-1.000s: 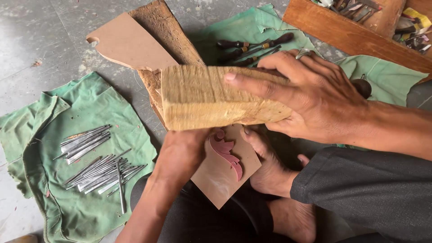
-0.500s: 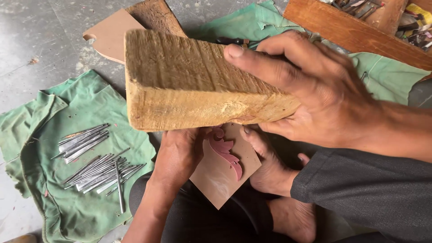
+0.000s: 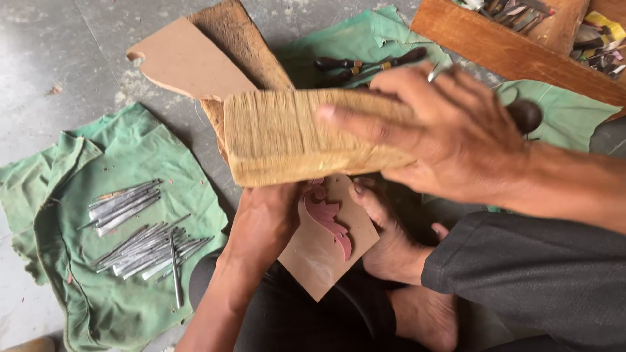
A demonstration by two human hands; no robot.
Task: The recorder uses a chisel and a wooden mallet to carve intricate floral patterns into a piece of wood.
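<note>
Right hand (image 3: 450,133) is clamped on a thick wooden block (image 3: 297,133) — fingers spread over the top face, thumb along the near side, block held in the air above the person's lap and tilted a little. Left hand (image 3: 267,218) sits below it, fingers hidden under the block's lower edge, so I cannot tell whether they are curled on it or only touching. Just beside the left hand, resting against a bare foot (image 3: 391,241), is a thin brown board (image 3: 323,251) with a reddish scroll pattern (image 3: 329,218) cut or drawn on it. Block looks like rough-sawn solid timber: stiff, probably heavy for one hand, grain coarse enough not to slip, no real fragility apart from its corners. Best hold is across the width near the middle, as the right hand has it, with support from under the low end. To the left, a green cloth (image 3: 85,195) carries a spread of metal carving tools (image 3: 140,228). Behind the block lie another flat board (image 3: 189,62) and a rough plank (image 3: 244,45); a wooden tray (image 3: 495,45) of tools sits upper right.
</note>
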